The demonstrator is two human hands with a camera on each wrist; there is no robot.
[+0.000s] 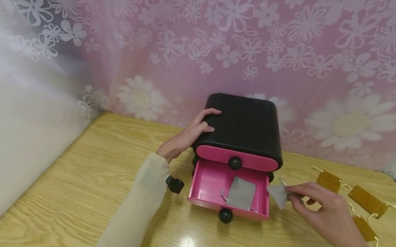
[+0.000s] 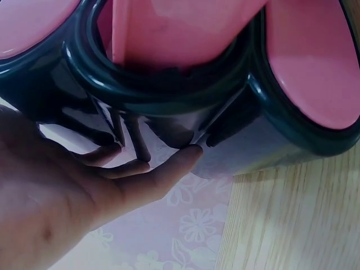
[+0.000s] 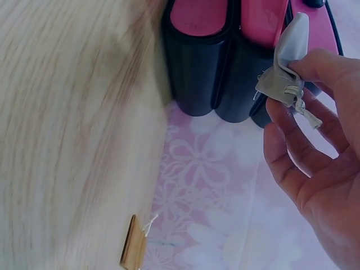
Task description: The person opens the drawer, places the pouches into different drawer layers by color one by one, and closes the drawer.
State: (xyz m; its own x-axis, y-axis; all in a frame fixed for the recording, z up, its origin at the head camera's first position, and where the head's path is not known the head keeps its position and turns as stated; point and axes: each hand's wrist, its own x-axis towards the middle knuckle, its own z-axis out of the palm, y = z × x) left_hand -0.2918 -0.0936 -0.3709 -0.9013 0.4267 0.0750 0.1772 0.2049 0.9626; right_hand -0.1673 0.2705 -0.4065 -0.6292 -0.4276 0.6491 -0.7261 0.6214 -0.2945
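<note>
A black drawer unit [image 1: 243, 122] with pink drawer fronts stands at the back of the table. One pink drawer [image 1: 207, 182] is pulled out toward the front, and a grey drawstring pouch [image 1: 242, 193] lies inside it. My left hand [image 1: 190, 133] rests on the unit's left side and top edge; in the left wrist view its fingertips [image 2: 188, 154] touch the black side wall. Just right of the pulled-out drawer, my right hand [image 1: 326, 210] pinches a second grey drawstring pouch [image 3: 281, 81] between thumb and fingers, its cord hanging loose.
Several brown drawstring pouches [image 1: 367, 201] with pale cords lie on the wooden table [image 1: 90, 193] at the right, beyond my right hand. Behind the unit hangs a pink floral curtain [image 1: 194, 52]. A pale sheet [image 1: 2, 128] borders the table's left.
</note>
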